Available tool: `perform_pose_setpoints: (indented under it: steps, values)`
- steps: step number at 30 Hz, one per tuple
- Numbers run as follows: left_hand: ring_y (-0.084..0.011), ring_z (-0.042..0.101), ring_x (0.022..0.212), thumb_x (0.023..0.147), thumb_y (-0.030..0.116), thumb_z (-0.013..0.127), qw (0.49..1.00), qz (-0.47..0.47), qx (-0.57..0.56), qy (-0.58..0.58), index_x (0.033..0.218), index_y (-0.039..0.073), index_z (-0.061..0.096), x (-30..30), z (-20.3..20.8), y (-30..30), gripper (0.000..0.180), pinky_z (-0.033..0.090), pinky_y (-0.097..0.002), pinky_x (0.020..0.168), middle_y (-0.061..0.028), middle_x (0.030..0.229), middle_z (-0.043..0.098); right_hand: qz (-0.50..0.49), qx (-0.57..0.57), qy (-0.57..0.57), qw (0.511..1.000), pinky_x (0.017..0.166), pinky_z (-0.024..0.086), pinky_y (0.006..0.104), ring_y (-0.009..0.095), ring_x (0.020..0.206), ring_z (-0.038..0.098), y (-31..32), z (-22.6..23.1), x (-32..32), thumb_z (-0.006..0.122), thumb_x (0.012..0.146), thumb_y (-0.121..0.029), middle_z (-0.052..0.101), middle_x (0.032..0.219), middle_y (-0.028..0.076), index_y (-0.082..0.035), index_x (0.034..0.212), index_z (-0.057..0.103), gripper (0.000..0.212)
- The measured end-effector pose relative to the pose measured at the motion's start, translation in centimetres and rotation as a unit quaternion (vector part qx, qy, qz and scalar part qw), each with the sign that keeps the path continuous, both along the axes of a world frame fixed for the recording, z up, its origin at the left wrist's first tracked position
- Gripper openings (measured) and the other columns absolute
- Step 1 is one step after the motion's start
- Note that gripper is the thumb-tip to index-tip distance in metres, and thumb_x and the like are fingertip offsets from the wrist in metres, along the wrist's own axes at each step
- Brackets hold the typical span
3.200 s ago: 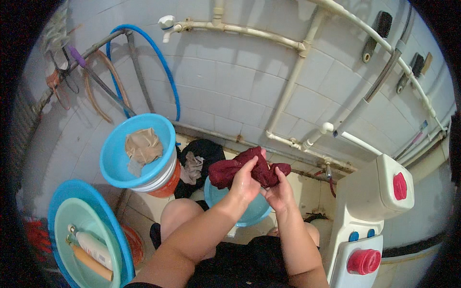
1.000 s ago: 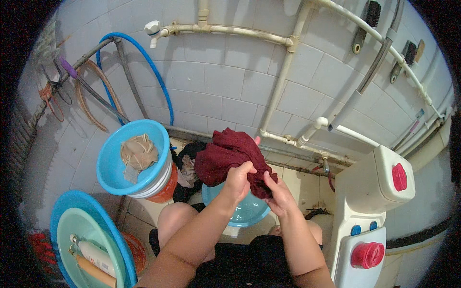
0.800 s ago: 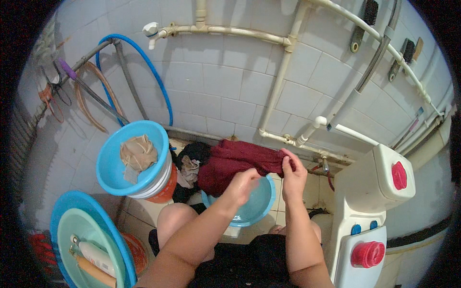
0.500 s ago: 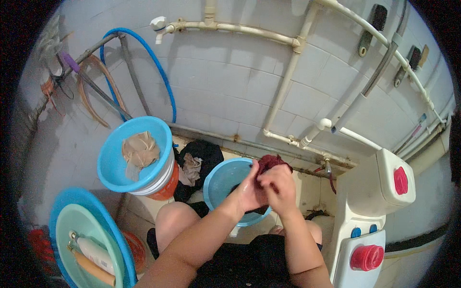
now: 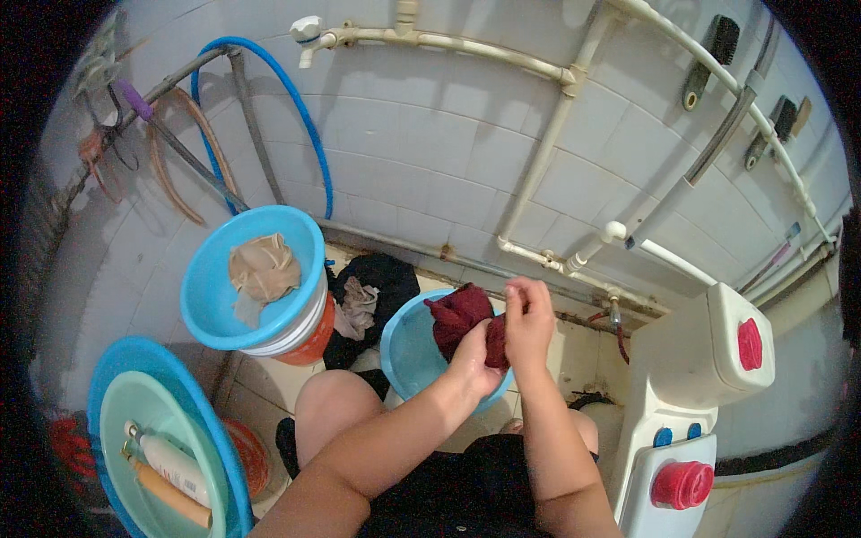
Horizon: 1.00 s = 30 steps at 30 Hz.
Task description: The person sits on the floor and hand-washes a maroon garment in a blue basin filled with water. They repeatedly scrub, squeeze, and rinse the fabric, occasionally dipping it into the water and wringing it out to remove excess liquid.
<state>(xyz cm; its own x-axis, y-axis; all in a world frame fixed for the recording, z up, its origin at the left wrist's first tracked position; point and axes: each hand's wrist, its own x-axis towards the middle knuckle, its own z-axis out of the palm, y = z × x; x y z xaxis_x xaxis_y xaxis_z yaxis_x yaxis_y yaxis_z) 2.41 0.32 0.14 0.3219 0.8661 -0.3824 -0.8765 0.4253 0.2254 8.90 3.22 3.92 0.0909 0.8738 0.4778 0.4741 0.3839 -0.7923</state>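
Holding maroon cloth (image 5: 457, 318) over blue basin (image 5: 408, 348), left hand (image 5: 473, 366) clamped on it, right hand (image 5: 529, 321) alongside, grip unclear; basin's left side open; cloth bunched, earlier spread.

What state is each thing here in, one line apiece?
Maroon cloth: bunched, held over floor basin
Left hand: closed on maroon cloth
Right hand: bent, beside maroon cloth
Beige cloth: crumpled, in raised basin
Black cloth: heaped on floor
Bottle: lying in green basin
Blue hose: looped, hanging
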Motion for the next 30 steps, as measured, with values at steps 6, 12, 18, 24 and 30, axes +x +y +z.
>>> perform_pose_setpoints:
  steps: [6, 12, 18, 24, 30]
  values:
    - [-0.0149, 0.054, 0.094, 0.089, 0.028, 0.045, 0.948, 0.077, 0.199, -0.237, 0.087, 0.014, 0.054, -1.2, -7.0, -0.1, 0.017, 0.045, -0.0322, 0.080, 0.0005, 0.089, 0.054, 0.088, -0.026, 0.012, 0.996, 0.073, 0.041, 0.0347, 0.025, 0.073, 0.051, -1.5, -0.9, -1.7, 0.056, 0.078, -0.005, 0.052, 0.078, 0.014, -0.004, 0.085, 0.059, 0.007]
    - [-0.0212, 0.060, 0.089, 0.088, 0.020, 0.049, 0.998, 0.038, 0.035, 0.046, 0.095, 0.009, 0.058, -1.4, -1.3, 1.2, 0.016, 0.047, -0.0358, 0.081, -0.0056, 0.097, 0.062, -0.004, -0.179, 0.504, 0.845, 0.068, 0.043, 0.0266, 0.014, 0.071, 0.051, 0.0, -3.5, 0.6, 0.060, 0.083, -0.013, 0.052, 0.080, 0.001, -0.005, 0.096, 0.055, 0.016]
    - [-0.0196, 0.058, 0.094, 0.092, 0.028, 0.049, 0.995, 0.033, 0.076, 0.051, 0.101, 0.007, 0.057, -2.0, -0.4, 1.9, 0.024, 0.045, -0.0359, 0.085, -0.0065, 0.099, 0.061, 0.126, -0.234, 0.534, 0.803, 0.082, 0.046, 0.0323, 0.020, 0.091, 0.057, -1.9, -1.5, 1.8, 0.057, 0.087, -0.017, 0.059, 0.100, 0.012, -0.002, 0.097, 0.054, 0.018]
    - [-0.0245, 0.046, 0.117, 0.094, 0.032, 0.038, 0.990, 0.055, 0.123, -0.046, 0.122, 0.001, 0.045, -3.0, -0.2, 1.1, 0.043, 0.037, -0.0371, 0.101, -0.0109, 0.126, 0.049, 0.213, 0.035, 0.058, 0.975, 0.097, 0.037, 0.0396, 0.025, 0.105, 0.056, -5.9, -0.4, -0.7, 0.054, 0.078, 0.004, 0.062, 0.103, 0.011, -0.002, 0.094, 0.059, 0.018]
    - [-0.0220, 0.045, 0.117, 0.091, 0.016, 0.040, 0.999, 0.027, 0.042, 0.004, 0.127, 0.004, 0.041, -0.2, 0.4, -0.1, 0.038, 0.035, -0.0362, 0.101, -0.0087, 0.125, 0.048, 0.023, -0.012, -0.003, 1.000, 0.101, 0.033, 0.0401, 0.032, 0.118, 0.046, 1.8, -2.6, 1.8, 0.050, 0.076, 0.003, 0.054, 0.121, 0.014, -0.006, 0.107, 0.058, 0.034]
